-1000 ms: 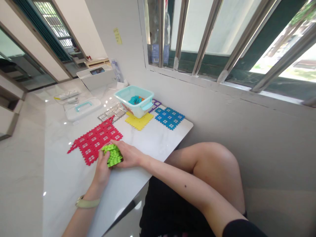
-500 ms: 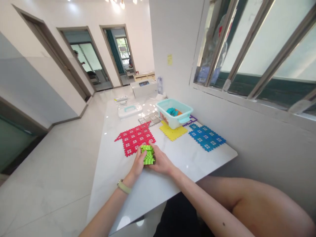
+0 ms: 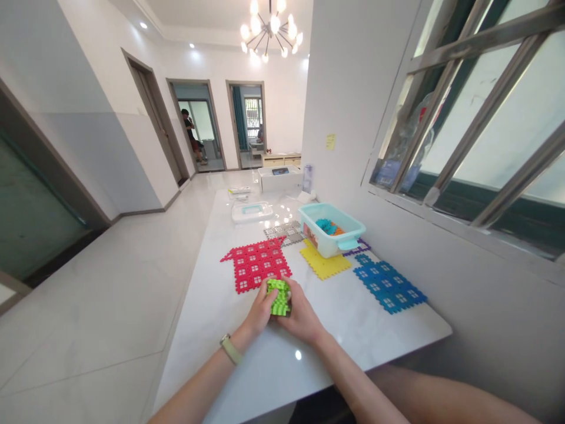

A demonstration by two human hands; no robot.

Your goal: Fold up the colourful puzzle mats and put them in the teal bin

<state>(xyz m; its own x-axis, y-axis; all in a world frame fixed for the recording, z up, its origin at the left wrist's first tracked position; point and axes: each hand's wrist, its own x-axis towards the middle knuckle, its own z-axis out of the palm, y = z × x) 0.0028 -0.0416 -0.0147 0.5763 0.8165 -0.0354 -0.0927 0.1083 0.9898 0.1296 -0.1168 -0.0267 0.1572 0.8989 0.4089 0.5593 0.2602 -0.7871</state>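
A bright, long room, and along its right side a white marble worktop (image 3: 375, 335) under a barred window (image 3: 477, 112). Near the middle of the worktop, a green interlocking plastic mat (image 3: 279, 297), folded or stacked into a block, which of the two not clear. Its long axis running from near to far, with a small tilt. Firmly held between both hands, with the left hand (image 3: 259, 309) at its left side and the right hand (image 3: 303, 312) at its right side, both about equally close. Just beyond it, at the near edge, a red mat (image 3: 256, 265). Further right, a yellow mat (image 3: 324, 265) and a blue mat (image 3: 388, 287). Further away, a pale teal plastic box (image 3: 331, 232) with colored pieces inside, beside a grey mat (image 3: 285, 232).
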